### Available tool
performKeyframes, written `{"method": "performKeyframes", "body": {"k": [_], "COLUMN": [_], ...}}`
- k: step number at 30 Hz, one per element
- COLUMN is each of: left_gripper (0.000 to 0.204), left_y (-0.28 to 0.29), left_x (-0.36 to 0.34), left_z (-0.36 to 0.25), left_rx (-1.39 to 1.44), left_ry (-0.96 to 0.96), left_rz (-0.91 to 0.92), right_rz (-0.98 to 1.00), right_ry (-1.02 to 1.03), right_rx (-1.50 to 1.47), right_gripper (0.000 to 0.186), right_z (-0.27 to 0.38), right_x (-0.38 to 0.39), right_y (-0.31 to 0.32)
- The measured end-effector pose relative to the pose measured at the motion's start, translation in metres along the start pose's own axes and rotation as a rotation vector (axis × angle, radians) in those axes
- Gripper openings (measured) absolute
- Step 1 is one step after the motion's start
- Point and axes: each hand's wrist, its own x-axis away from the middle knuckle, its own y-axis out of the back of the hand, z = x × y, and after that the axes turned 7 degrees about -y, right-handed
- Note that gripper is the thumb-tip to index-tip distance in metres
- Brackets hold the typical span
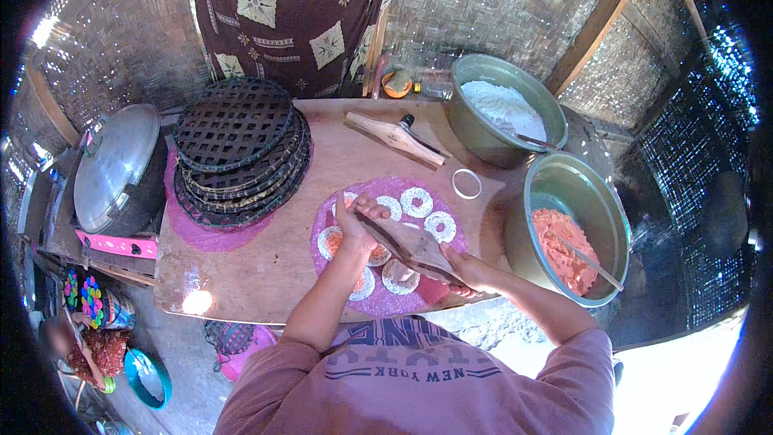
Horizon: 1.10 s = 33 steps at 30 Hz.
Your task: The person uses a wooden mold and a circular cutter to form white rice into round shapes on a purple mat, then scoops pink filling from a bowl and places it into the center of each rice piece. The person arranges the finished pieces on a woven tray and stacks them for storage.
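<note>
My left hand (359, 221) and my right hand (473, 269) grip the two ends of a wooden hand press (415, 246), a flat dark bar held slantwise over the mat. A pale cylinder (398, 271) shows under the bar, over one of the white rings. Several white crumbly rings (417, 202) lie on a round purple mat (374, 188). Orange stuff (332, 243) fills the middle of some of them, while those at the far right have bare centres. My hands and the press hide part of the mat.
A second wooden press (394, 138) and a thin white hoop (466, 184) lie beyond the mat. Right: green basins of white powder (501, 109) and orange dough (564, 250). Left: stacked woven trays (233, 125) and a lidded pot (117, 169). A person (101, 354) is low at left.
</note>
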Motion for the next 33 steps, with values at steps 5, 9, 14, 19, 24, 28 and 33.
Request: {"method": "performKeyframes", "body": {"k": [5, 9, 14, 19, 24, 28, 33], "left_gripper": [0.056, 0.051, 0.055, 0.056, 0.056, 0.055, 0.055], "left_y": [-0.003, 0.002, 0.0, -0.038, -0.052, -0.03, -0.011], "left_x": [0.005, 0.019, 0.019, -0.002, -0.024, -0.032, -0.04], "left_z": [-0.004, 0.001, -0.016, -0.02, 0.033, 0.072, 0.076], "left_rx": [0.034, -0.054, -0.116, -0.086, -0.002, 0.029, 0.013], "left_ry": [-0.018, -0.038, 0.004, 0.076, 0.108, 0.102, 0.115], "left_rz": [0.04, -0.01, 0.058, 0.327, 0.233, 0.087, 0.008], "right_rz": [-0.165, -0.176, -0.271, -0.233, -0.217, -0.335, -0.362], "right_ry": [0.073, 0.036, 0.168, 0.125, 0.09, -0.02, 0.006], "right_rx": [0.136, 0.184, 0.233, 0.119, -0.039, 0.106, 0.051], "right_gripper": [0.09, 0.092, 0.091, 0.087, 0.082, 0.082, 0.085], "right_z": [-0.001, -0.007, -0.012, -0.003, -0.008, -0.024, -0.038], "right_x": [0.002, 0.009, 0.003, 0.012, 0.041, 0.035, 0.015], "right_y": [-0.002, -0.009, -0.034, -0.019, 0.036, 0.047, 0.034]}}
